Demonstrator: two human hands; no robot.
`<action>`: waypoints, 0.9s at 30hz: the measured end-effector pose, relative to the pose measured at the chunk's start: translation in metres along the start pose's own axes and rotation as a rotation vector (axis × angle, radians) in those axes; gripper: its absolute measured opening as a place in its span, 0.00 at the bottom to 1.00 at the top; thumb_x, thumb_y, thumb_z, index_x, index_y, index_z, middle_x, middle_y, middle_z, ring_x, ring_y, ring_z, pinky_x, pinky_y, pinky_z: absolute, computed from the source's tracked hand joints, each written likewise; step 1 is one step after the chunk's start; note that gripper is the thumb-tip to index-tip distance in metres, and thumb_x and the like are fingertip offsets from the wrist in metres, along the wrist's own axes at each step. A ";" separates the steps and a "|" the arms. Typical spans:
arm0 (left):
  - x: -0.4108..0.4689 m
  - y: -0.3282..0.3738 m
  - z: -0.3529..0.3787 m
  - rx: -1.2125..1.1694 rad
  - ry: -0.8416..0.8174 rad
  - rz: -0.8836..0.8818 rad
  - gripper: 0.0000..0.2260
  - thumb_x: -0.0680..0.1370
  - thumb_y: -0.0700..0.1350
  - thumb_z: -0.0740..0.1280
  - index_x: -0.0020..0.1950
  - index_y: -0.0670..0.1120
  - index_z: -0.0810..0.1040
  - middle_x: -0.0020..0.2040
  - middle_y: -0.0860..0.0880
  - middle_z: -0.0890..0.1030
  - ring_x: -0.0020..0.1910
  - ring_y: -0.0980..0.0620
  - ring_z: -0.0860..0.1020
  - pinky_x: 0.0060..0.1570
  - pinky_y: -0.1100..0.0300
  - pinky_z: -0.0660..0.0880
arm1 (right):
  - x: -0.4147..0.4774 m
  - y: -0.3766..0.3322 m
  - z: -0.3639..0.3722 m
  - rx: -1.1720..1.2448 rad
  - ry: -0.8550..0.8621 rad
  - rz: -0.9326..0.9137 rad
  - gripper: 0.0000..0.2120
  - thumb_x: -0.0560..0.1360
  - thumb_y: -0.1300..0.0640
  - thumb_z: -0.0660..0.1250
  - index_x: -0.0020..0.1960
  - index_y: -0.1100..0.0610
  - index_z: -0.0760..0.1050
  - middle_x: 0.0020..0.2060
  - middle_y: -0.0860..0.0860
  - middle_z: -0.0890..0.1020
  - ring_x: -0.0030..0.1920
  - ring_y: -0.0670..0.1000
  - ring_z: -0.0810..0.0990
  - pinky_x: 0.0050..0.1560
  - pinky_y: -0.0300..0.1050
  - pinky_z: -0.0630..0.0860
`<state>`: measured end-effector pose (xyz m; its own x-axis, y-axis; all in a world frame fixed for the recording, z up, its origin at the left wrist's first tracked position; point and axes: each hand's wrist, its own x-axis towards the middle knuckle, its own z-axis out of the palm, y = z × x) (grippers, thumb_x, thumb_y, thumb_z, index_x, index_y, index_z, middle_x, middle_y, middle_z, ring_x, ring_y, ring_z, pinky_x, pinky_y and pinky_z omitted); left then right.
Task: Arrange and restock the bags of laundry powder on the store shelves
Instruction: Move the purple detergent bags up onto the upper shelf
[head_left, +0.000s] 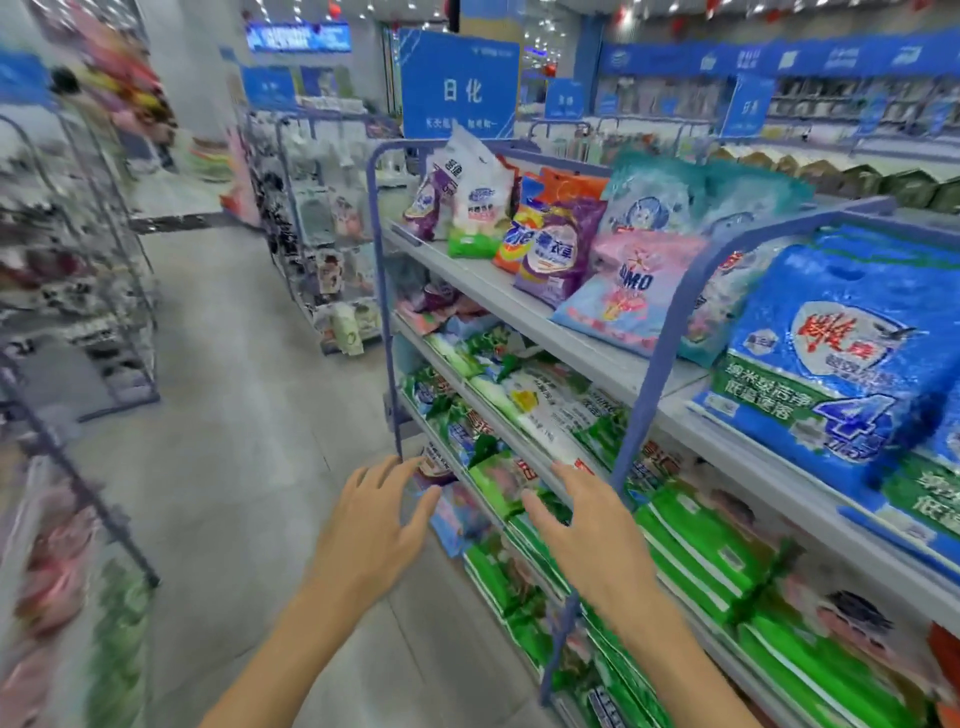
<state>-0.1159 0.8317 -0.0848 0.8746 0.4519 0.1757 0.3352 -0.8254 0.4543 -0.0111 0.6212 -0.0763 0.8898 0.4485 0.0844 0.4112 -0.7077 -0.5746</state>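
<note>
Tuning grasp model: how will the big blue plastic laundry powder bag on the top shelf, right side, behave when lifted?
The big blue plastic bag is probably heavy: it looks stuffed full and bulky. Likely floppy, since its film is dimpled and wrinkled; the powder may shift and sag. Glossy film, so possibly slippery.

Left hand and right hand spread, empty, before lower shelf, detergent bags above

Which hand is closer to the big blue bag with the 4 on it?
Right. The right hand hovers below and left of the big blue bag, in front of the lower shelves; the left hand is farther left.
</note>
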 end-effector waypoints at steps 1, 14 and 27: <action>0.010 -0.009 -0.001 -0.008 -0.002 -0.008 0.25 0.83 0.61 0.57 0.77 0.51 0.68 0.76 0.52 0.70 0.75 0.50 0.64 0.74 0.58 0.61 | 0.012 -0.005 0.005 -0.003 -0.006 -0.007 0.28 0.82 0.37 0.59 0.79 0.46 0.64 0.75 0.43 0.70 0.75 0.47 0.68 0.72 0.45 0.66; 0.202 -0.108 -0.010 -0.143 -0.079 0.116 0.29 0.81 0.65 0.54 0.78 0.54 0.66 0.81 0.53 0.61 0.79 0.52 0.60 0.77 0.52 0.62 | 0.186 -0.070 0.052 -0.008 0.177 0.123 0.31 0.81 0.35 0.58 0.80 0.48 0.62 0.76 0.47 0.70 0.75 0.49 0.68 0.72 0.50 0.67; 0.394 -0.078 0.008 -0.307 -0.171 0.380 0.29 0.82 0.63 0.56 0.81 0.53 0.62 0.79 0.55 0.66 0.78 0.55 0.61 0.77 0.54 0.60 | 0.311 -0.076 0.032 0.031 0.432 0.294 0.32 0.81 0.38 0.61 0.80 0.50 0.61 0.77 0.46 0.68 0.77 0.49 0.66 0.75 0.51 0.66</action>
<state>0.2051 1.0716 -0.0584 0.9680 0.0568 0.2445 -0.1129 -0.7716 0.6261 0.2281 0.8323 -0.0324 0.9700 -0.0374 0.2402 0.1316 -0.7502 -0.6480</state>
